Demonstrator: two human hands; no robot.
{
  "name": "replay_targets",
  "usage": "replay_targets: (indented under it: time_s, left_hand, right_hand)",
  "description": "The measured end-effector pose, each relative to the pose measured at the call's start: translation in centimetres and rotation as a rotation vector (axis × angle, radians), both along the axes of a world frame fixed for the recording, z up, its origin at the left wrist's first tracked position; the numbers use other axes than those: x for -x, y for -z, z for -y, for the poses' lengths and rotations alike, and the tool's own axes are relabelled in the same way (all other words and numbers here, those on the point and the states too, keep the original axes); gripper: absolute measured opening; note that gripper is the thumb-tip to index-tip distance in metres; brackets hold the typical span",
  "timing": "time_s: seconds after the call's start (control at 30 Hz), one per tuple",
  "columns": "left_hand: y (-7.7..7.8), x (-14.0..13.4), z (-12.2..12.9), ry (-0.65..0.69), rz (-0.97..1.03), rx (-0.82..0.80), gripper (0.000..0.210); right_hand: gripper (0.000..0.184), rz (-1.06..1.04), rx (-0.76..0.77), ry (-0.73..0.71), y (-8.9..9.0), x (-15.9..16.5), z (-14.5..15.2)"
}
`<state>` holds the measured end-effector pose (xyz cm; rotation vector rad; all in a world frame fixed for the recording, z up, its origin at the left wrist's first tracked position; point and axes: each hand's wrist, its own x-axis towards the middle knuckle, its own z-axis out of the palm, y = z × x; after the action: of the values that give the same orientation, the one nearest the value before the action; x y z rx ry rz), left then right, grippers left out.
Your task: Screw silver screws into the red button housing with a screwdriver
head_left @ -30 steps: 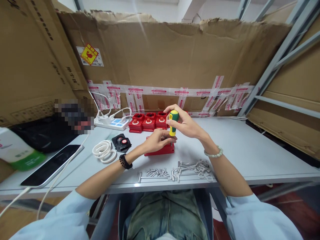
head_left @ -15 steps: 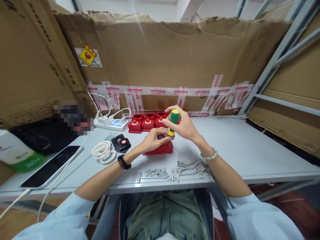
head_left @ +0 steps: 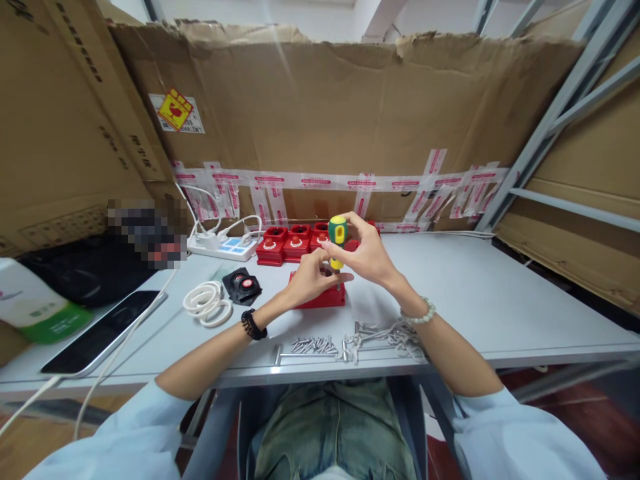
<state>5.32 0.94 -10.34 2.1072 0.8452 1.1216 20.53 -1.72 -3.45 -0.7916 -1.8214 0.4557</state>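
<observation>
My right hand (head_left: 369,256) grips a short screwdriver (head_left: 337,235) with a green and yellow handle, held upright with its tip down on a red box (head_left: 320,297) in the middle of the grey table (head_left: 475,293). My left hand (head_left: 310,279) rests on top of that red box, fingers pinched near the screwdriver's tip. What the fingertips pinch is hidden. Just nearer me, a pile of small screws (head_left: 314,345) lies on the table.
A row of red boxes (head_left: 291,244) stands behind, next to a white power strip (head_left: 223,248). A black part (head_left: 243,285), white rings (head_left: 206,301), metal keys (head_left: 390,333), a phone (head_left: 103,330) and a green-white bottle (head_left: 30,303) lie around. Cardboard walls the back.
The screwdriver has tilted and shifted slightly left as my right hand turned it. My left hand has moved up closer to its shaft.
</observation>
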Motion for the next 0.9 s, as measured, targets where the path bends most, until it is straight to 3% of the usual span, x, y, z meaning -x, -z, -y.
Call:
replay_targets:
  time_s: [0.1, 0.23, 0.4, 0.5, 0.67, 0.9]
  left_hand:
    - [-0.4, 0.2, 0.1, -0.035, -0.097, -0.107, 0.035]
    - [-1.2, 0.8, 0.4, 0.036, -0.159, -0.232, 0.023]
    - [-1.3, 0.5, 0.4, -0.026, -0.143, -0.171, 0.031]
    - [-1.5, 0.9, 0.6, -0.032, -0.372, -0.26, 0.04]
    - [-2.2, 1.6, 0.9, 0.059, -0.649, -0.318, 0.025]
    - [-1.8, 1.4, 0.4, 0.103, -0.55, -0.236, 0.024]
  right_hand:
    - [0.026, -0.004, 0.003, 0.004, 0.0, -0.1, 0.1]
    - [0.024, -0.024, 0.005, 0.008, 0.0, -0.3, 0.2]
    - [0.026, -0.001, 0.02, 0.076, -0.5, -0.3, 0.7]
    - [0.027, -0.013, 0.039, 0.091, -0.6, -0.3, 0.8]
    - [0.028, -0.016, 0.029, 0.094, -0.6, -0.4, 0.6]
    - [0.029, -0.008, -0.027, 0.079, -0.7, -1.0, 0.7]
